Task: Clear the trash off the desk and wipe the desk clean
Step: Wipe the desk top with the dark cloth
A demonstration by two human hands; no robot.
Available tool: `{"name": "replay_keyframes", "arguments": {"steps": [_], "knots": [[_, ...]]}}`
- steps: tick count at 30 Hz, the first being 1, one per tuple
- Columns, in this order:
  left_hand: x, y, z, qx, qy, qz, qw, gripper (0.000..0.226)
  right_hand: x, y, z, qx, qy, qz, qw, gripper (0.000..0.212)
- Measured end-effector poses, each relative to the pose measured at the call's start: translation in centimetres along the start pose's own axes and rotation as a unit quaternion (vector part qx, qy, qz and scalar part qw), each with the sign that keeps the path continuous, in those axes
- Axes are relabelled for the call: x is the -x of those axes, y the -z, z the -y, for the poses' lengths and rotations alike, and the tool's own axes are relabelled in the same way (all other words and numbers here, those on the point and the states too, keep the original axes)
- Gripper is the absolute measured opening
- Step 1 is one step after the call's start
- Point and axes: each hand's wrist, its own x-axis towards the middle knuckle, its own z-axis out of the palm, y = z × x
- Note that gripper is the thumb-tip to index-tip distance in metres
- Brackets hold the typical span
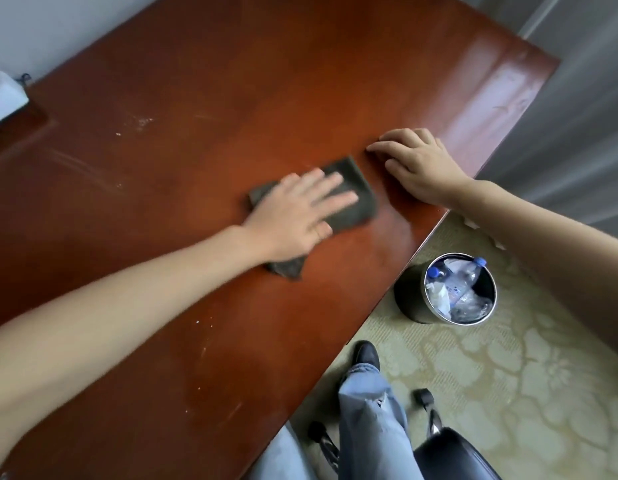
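Note:
My left hand [293, 209] lies flat, fingers spread, pressing a dark grey cloth [349, 206] onto the red-brown wooden desk [196, 81]. The cloth sits near the middle of the desk and pokes out beyond my fingertips and under my wrist. My right hand [422, 161] rests on the desk just right of the cloth, near the right edge, fingers apart and holding nothing. Pale dust and smear marks [138, 124] show on the desk to the left. A black trash bin [409, 292] on the floor holds plastic bottles [467, 285] and crumpled wrappers.
A white object [3, 95] sits at the desk's far left by the wall. Grey curtains [577, 98] hang on the right. Below the desk edge are my jeans leg and black shoe [366, 355], a wheeled office chair [449, 452] and patterned carpet [525, 375].

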Motion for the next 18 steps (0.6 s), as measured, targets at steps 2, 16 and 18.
{"name": "replay_keyframes", "arguments": {"steps": [2, 16, 18], "knots": [[0.1, -0.8, -4.5, 0.011, -0.089, 0.007, 0.996, 0.059, -0.3, 0.4, 0.2, 0.002, 0.0, 0.01, 1.0, 0.046], [15.4, -1.6, 4.0, -0.06, -0.02, 0.011, 0.998, 0.054, -6.4, -3.0, 9.6, 0.046, 0.067, 0.006, 0.997, 0.046], [17.5, -1.5, 6.3, -0.028, 0.094, 0.012, 0.995, 0.054, -7.7, -3.4, 10.7, 0.047, 0.067, 0.008, 0.997, 0.047]]}}
